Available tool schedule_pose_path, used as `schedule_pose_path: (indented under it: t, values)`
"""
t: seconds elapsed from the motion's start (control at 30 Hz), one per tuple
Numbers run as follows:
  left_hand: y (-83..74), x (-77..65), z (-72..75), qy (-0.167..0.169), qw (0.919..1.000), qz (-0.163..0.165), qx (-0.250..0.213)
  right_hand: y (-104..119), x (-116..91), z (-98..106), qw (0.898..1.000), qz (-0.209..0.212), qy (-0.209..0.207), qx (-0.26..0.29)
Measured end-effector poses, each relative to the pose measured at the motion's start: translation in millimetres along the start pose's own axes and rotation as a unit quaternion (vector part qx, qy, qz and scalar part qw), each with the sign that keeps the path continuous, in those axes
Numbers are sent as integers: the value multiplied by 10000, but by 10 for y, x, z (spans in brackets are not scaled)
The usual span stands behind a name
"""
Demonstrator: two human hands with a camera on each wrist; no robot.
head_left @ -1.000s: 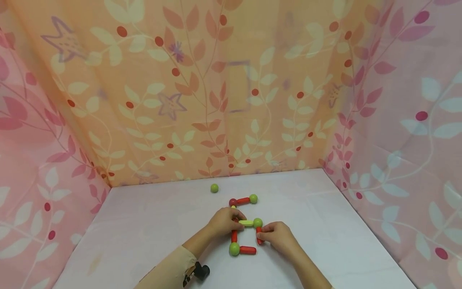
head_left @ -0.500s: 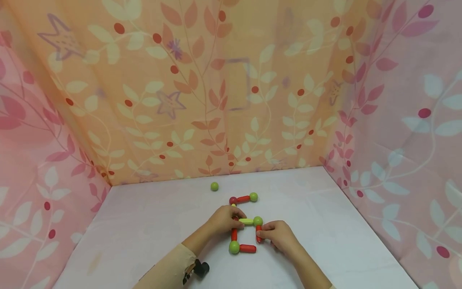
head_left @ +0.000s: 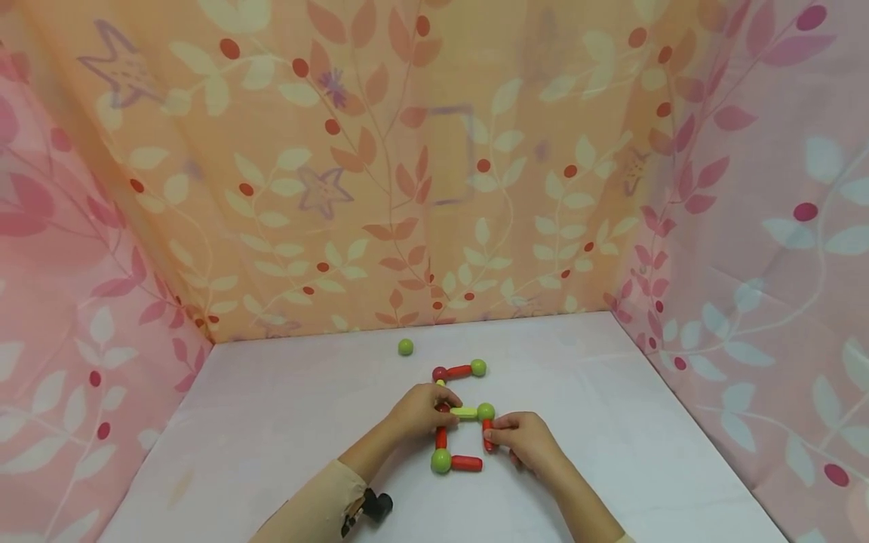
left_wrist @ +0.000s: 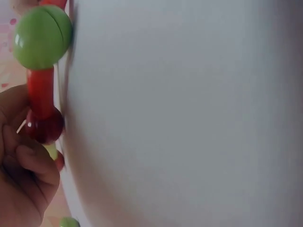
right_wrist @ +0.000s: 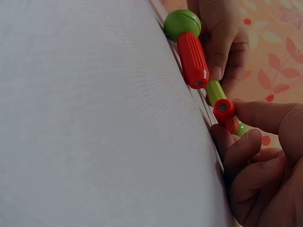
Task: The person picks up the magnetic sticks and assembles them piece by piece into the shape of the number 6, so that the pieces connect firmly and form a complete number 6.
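Ball-and-stick magnetic pieces lie joined on the white table. My left hand (head_left: pixel 417 411) pinches the dark red ball (left_wrist: pixel 44 125) at the middle of the left side. From that ball a yellow-green stick (head_left: pixel 465 413) runs right to a green ball (head_left: pixel 486 411). A red magnetic stick (head_left: pixel 488 435) hangs off this green ball toward me, and my right hand (head_left: pixel 531 443) pinches it between thumb and finger. Its free end, with a metal dot, faces the right wrist camera. Nearest me, a green ball (head_left: pixel 441 461) bears another red stick (head_left: pixel 467 464), whose right end is free.
At the far end a red ball (head_left: pixel 440 374) carries a red stick (head_left: pixel 459 371) ending in a green ball (head_left: pixel 478 367). One loose green ball (head_left: pixel 405 347) lies farther back. Patterned cloth walls (head_left: pixel 380 226) enclose the table (head_left: pixel 292 407) at the back and sides.
The head view has shifted slightly. Both hands keep their holds, and the joined pieces show no clear movement.
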State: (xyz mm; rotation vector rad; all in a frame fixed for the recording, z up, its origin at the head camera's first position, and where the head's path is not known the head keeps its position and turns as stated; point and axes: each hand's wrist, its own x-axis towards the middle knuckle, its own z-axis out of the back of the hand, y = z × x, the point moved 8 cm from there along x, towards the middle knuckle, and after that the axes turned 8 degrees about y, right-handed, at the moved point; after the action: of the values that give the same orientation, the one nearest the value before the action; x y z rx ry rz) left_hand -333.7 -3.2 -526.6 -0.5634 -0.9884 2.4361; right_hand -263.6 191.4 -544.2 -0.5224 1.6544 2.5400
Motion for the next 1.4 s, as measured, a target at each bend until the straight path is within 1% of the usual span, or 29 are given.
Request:
schedule_pose_path:
  t: [0.1, 0.2, 0.27, 0.4, 0.47, 0.6, 0.73, 0.83, 0.97, 1.17, 1.3, 1.4]
  values:
    - [-55, -97, 31, -170, 9997, 22, 198, 8, 0, -14, 10000, 48, 17, 4]
    - [-144, -231, 42, -249, 9994, -41, 252, 21, -5, -14, 10000, 75, 5, 5]
    - [-211, -324, 24, -202, 9994, -104, 245, 29, -12, -4, 10000, 62, -20, 8]
    - [-300, -464, -68, 30, 9995, -189, 237, 37, -23, 31, 9999, 4, -112, 45]
    - [-317, -511, -119, 106, 9994, -202, 245, 38, -22, 44, 9999, -3, -148, 52]
    - [-291, -593, -200, 149, 9998, -91, 0, 26, -2, 44, 9998, 16, -162, 94]
    - [-242, -658, -262, 102, 9998, -38, -176, 13, 10, 26, 9998, 39, -127, 129]
    - [-200, -685, -312, 37, 9997, -31, -221, -4, -2, 25, 9999, -117, -122, 34]
    - [-167, -675, -366, -90, 9995, 12, -296, -1, -25, 46, 9994, -262, -183, -140]
    - [-150, -666, -425, -268, 9995, 89, -129, 17, -25, 20, 9994, -206, -200, -201]
    - [-148, -701, -446, -417, 9991, 88, -65, -3, -28, -11, 9991, -241, -206, -292]
    - [-154, -735, -451, -477, 9988, 72, -99, 1, -41, -31, 9990, -194, -208, -337]
